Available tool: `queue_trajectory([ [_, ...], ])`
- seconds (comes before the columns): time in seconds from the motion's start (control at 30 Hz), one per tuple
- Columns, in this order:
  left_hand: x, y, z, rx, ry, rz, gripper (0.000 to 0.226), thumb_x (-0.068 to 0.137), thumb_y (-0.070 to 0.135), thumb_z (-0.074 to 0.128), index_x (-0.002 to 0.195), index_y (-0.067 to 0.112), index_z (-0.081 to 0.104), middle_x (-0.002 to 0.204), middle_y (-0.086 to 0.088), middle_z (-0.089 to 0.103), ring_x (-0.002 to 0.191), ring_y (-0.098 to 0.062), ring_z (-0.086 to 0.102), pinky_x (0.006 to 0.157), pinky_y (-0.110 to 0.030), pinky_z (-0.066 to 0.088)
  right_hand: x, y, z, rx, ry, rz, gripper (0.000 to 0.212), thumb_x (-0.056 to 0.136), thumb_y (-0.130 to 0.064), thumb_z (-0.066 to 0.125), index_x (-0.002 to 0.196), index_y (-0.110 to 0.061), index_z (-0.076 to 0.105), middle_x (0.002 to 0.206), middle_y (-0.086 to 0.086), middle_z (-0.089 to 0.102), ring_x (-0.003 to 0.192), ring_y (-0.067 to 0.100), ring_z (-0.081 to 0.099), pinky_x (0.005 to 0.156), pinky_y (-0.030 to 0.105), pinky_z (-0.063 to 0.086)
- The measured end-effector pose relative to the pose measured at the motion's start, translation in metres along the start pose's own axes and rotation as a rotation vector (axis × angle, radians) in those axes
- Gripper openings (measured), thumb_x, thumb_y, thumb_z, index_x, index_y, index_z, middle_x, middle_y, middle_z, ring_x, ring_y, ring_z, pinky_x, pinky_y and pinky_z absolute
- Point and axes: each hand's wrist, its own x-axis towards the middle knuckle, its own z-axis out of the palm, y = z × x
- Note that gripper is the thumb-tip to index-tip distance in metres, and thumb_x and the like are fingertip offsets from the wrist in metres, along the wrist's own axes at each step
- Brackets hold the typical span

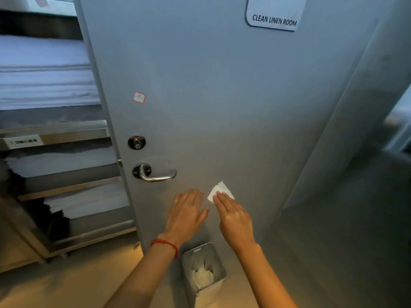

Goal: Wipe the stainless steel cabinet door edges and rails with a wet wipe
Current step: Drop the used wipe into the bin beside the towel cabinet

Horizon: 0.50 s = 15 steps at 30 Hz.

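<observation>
A small metal bin (203, 274) on the floor below the hands holds crumpled white wipes. On the grey door (222, 96), right of and below the lever handle (155, 174), the right hand (233, 215) presses a folded wet wipe (219, 191) with straight fingers, its long axis slanting up-right. The left hand (185, 213) lies flat, fingers spread, just beside it.

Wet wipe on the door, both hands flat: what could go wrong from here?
1. The right hand only presses the wet wipe with straight fingers, so it could slip out and drop toward the bin below.
2. Both hands work the flat door face; the door edge beside the linen shelves may get skipped.
3. The left hand rests bare on the door and may leave prints.
</observation>
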Motion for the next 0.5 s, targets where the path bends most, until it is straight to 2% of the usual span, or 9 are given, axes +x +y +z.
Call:
queue_trajectory([
  [0.13, 0.014, -0.015, 0.020, -0.020, -0.016, 0.019, 0.046, 0.057, 0.020, 0.088, 0.095, 0.000, 0.071, 0.095, -0.016, 0.070, 0.085, -0.029, 0.069, 0.072, -0.041, 0.055, 0.005, 0.006, 0.020, 0.009, -0.060, 0.063, 0.064, 0.034, 0.014, 0.083, 0.095, -0.002, 0.075, 0.098, 0.013, 0.072, 0.087, 0.024, 0.071, 0.070, 0.034, 0.057],
  [0.2, 0.018, -0.021, 0.032, -0.041, -0.054, 0.003, 0.047, 0.067, 0.022, 0.082, 0.106, -0.001, 0.067, 0.108, -0.019, 0.066, 0.098, -0.031, 0.066, 0.083, -0.043, 0.052, 0.006, 0.009, 0.030, 0.009, -0.080, 0.082, 0.063, 0.035, 0.014, 0.083, 0.096, -0.002, 0.075, 0.099, 0.013, 0.072, 0.088, 0.023, 0.071, 0.071, 0.034, 0.057],
  [0.27, 0.020, -0.025, 0.043, -0.030, -0.129, -0.011, 0.050, 0.089, 0.031, 0.057, 0.131, 0.005, 0.051, 0.136, -0.014, 0.049, 0.125, -0.026, 0.047, 0.106, -0.038, 0.033, 0.006, 0.013, 0.040, 0.009, -0.101, 0.092, 0.063, 0.036, 0.012, 0.085, 0.096, -0.004, 0.075, 0.099, 0.012, 0.072, 0.088, 0.022, 0.071, 0.073, 0.033, 0.056],
  [0.3, 0.020, -0.027, 0.051, -0.032, -0.152, -0.014, 0.050, 0.095, 0.034, 0.046, 0.138, 0.009, 0.042, 0.143, -0.010, 0.041, 0.133, -0.022, 0.037, 0.110, -0.035, 0.024, 0.006, 0.016, 0.044, 0.009, -0.111, 0.095, 0.063, 0.036, 0.011, 0.085, 0.096, -0.004, 0.075, 0.099, 0.012, 0.072, 0.088, 0.022, 0.071, 0.073, 0.032, 0.056],
  [0.33, 0.021, -0.029, 0.057, -0.052, -0.151, -0.021, 0.050, 0.096, 0.034, 0.043, 0.139, 0.009, 0.041, 0.144, -0.009, 0.039, 0.134, -0.022, 0.035, 0.110, -0.035, 0.022, 0.006, 0.018, 0.049, 0.010, -0.117, 0.097, 0.063, 0.036, 0.011, 0.086, 0.097, -0.004, 0.075, 0.099, 0.012, 0.072, 0.088, 0.022, 0.071, 0.074, 0.032, 0.056],
  [0.43, 0.024, -0.030, 0.067, -0.048, -0.161, -0.056, 0.047, 0.089, 0.028, 0.059, 0.129, 0.004, 0.053, 0.134, -0.015, 0.051, 0.124, -0.030, 0.048, 0.105, -0.042, 0.033, 0.004, 0.028, 0.063, 0.013, -0.126, 0.097, 0.065, 0.035, 0.013, 0.085, 0.097, -0.003, 0.074, 0.100, 0.013, 0.072, 0.089, 0.023, 0.071, 0.074, 0.034, 0.056],
  [0.5, 0.026, -0.030, 0.074, -0.032, -0.114, -0.042, 0.049, 0.072, 0.022, 0.079, 0.113, 0.000, 0.064, 0.116, -0.018, 0.063, 0.107, -0.032, 0.062, 0.090, -0.046, 0.048, 0.000, 0.034, 0.072, 0.015, -0.132, 0.091, 0.065, 0.035, 0.011, 0.086, 0.098, -0.002, 0.074, 0.100, 0.013, 0.072, 0.089, 0.024, 0.071, 0.074, 0.034, 0.056],
])
